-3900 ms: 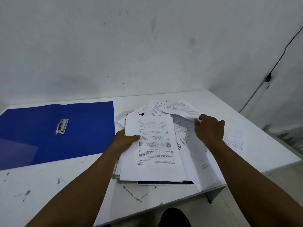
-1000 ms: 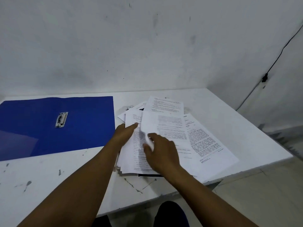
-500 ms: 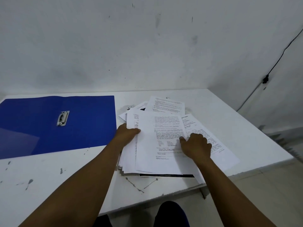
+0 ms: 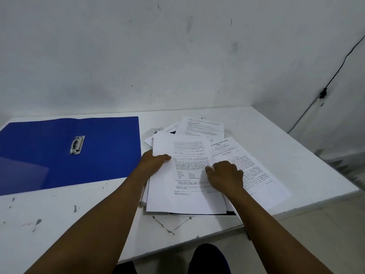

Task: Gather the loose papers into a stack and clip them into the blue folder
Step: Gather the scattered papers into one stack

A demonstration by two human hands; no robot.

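— The loose papers [image 4: 185, 175] lie in a rough pile on the right half of the white table [image 4: 266, 139], just beside the open blue folder [image 4: 98, 151]. How would you say they handle?

— Light, thin and floppy, I'd judge. One sheet bends under its own weight, and sheets slide freely on one another. Several poke out at the far side, and one printed page [image 4: 254, 171] fans out to the right from under the top sheet.

— What are the hands doing?

— The left hand [image 4: 153, 163] holds the pile's left edge, thumb laid on the top sheet and fingers tucked underneath. The right hand [image 4: 225, 176] rests on top with its fingers bent; whether it pinches a sheet or only presses down, I cannot tell.

— Where should one take hold?

— At the two long edges, both hands squeezing inward, then tapping a short edge on the table to square everything. Lifting by a corner would probably let the sheets splay or crease.

— And the folder?

— It lies flat, its metal clip [image 4: 77, 145] near the middle and nothing under the clip.
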